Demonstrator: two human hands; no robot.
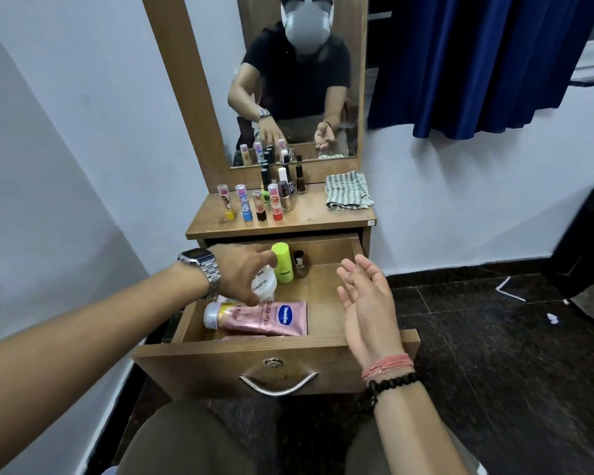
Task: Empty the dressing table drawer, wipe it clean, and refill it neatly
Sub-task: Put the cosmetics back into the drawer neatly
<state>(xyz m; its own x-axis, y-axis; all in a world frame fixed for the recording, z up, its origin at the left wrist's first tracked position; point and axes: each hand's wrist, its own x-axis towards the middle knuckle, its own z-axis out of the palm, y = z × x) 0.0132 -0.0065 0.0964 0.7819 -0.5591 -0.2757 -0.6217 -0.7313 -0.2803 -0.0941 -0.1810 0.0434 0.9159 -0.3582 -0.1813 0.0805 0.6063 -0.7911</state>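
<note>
Wooden dressing table drawer pulled fully out, curved metal handle and small round lock on its front panel. Left hand, steel-link wristwatch on the wrist, reaches in over the drawer's left side; fingers curled round a white plastic container, thumb and fingertips closed on its sides. Whether the container is lifted or resting on the drawer floor cannot be told. Right hand hovers above the drawer's right side, palm turned inward, fingers spread loosely apart, holding nothing; pink thread band and black bead bracelet at the wrist. In the drawer: pink Vaseline lotion tube lying on its side near the front, cap to the left; lime-green cylindrical bottle standing upright near the back wall; small dark-capped nail polish bottle just beside it on the right. On the tabletop above: a row of upright lipsticks with yellow, blue, black and red bases, several nail polish bottles clustered behind them, and a folded grey-and-white striped cloth at the right. Mirror behind reflects the bottles and both hands. Blue curtain hangs at upper right.
</note>
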